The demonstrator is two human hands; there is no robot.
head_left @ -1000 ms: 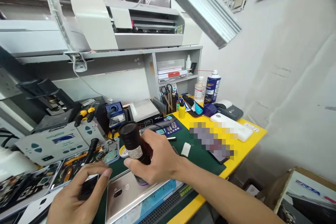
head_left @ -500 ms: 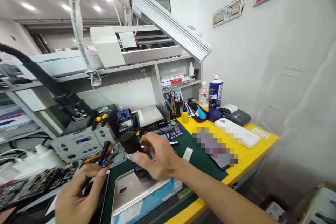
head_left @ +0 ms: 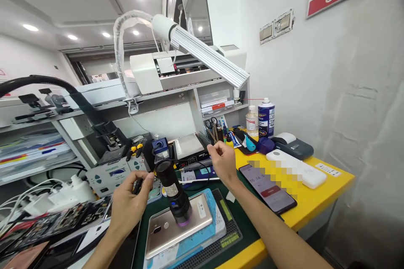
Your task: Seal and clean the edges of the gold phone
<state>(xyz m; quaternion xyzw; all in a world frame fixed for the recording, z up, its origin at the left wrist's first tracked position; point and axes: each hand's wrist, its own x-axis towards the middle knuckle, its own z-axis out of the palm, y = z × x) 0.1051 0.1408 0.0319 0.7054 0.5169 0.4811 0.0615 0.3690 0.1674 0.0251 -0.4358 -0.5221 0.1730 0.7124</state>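
A black UV flashlight [head_left: 170,189] stands lens-down on the back of a gold phone [head_left: 192,225], purple light glowing at its lower rim. Beneath the phone is a blue and white box [head_left: 217,220]. My left hand [head_left: 131,197], left of the flashlight, has its fingers closed around a black rod-like handle [head_left: 137,185], mostly hidden by the fingers. Raised near the scissors [head_left: 211,125], my right hand [head_left: 223,162] is closed with curled fingers. What it pinches, if anything, is hidden. Neither hand touches the flashlight.
A phone with a lit screen [head_left: 268,189] lies on the yellow tabletop [head_left: 334,180], near a white phone-shaped object [head_left: 296,168]. A spray can [head_left: 266,117] stands by the wall. Circuit boards [head_left: 59,220] fill the left side. A lamp [head_left: 210,56] hangs overhead.
My right hand has let go of the flashlight and moved up and right toward the scissors. The flashlight now stands alone on the gold phone. The view has tilted upward and shifted left.
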